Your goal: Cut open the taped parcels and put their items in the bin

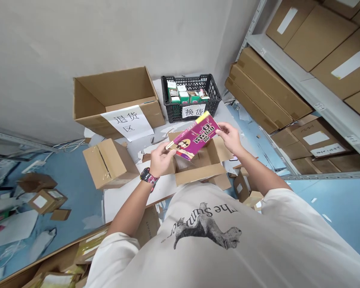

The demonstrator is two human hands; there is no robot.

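A purple book point(195, 138) with a yellow edge and a cartoon figure on its cover is held up tilted between both hands. My left hand point(162, 159) pinches its lower left end, thumb on the cover. At the upper right end, my right hand point(229, 137) grips the other side. Below the book stands a cardboard box point(201, 173) with its flaps folded out, its inside partly hidden by the book. Behind it is a black plastic basket point(192, 116) with several green and white small boxes point(184, 97) in it.
A large open carton point(90, 108) with a paper sign point(130, 122) stands at the back left. In front of it sits a closed carton point(109, 162). Paper scraps litter the white table point(120, 204). Metal shelves point(333, 104) with cartons rise on the right; boxes lie on the blue floor point(75, 176).
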